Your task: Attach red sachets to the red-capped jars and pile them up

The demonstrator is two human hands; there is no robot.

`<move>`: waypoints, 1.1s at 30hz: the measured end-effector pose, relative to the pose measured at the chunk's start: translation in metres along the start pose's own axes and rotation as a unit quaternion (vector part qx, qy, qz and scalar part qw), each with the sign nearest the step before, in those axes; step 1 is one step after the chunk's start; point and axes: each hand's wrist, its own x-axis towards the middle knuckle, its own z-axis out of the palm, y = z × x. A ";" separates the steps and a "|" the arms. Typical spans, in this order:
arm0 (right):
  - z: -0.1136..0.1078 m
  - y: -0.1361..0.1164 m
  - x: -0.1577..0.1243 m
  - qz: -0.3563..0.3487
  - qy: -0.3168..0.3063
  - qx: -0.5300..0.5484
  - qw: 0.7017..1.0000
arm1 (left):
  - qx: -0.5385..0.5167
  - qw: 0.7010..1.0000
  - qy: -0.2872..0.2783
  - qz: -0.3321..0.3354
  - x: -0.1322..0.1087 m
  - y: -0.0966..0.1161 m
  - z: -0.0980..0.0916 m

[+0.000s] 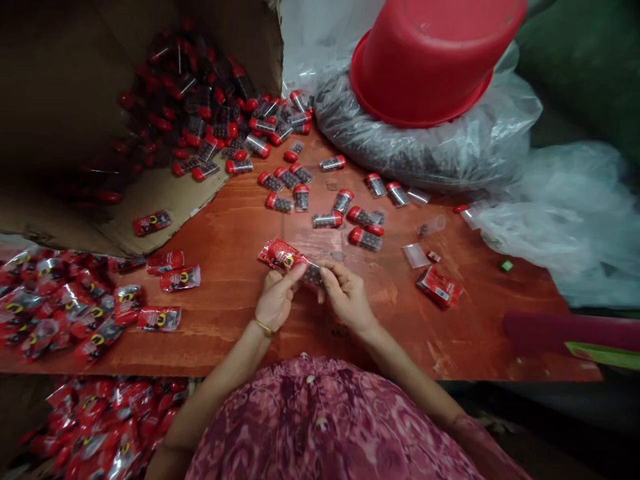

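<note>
My left hand is closed on red printed plastic sleeves, which look stacked and stick out past its fingers to the upper left. My right hand pinches a small clear tube of dark pellets, its near end meeting the sleeves at my left thumb. How far the tube sits inside a sleeve, I cannot tell. Beyond my hands, several loose red-capped tubes of pellets lie on the reddish table. Sleeved tubes are piled to the left.
A cardboard box on its side spills red-capped tubes at the back left. An upturned red bucket stands on a clear bag of dark pellets. At the right lie a bundle of red sleeves and crumpled plastic. More packets sit below the table edge.
</note>
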 end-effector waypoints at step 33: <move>0.015 0.000 0.004 0.048 -0.036 0.075 0.995 | 0.044 0.998 -0.042 0.001 -0.003 -0.001 0.008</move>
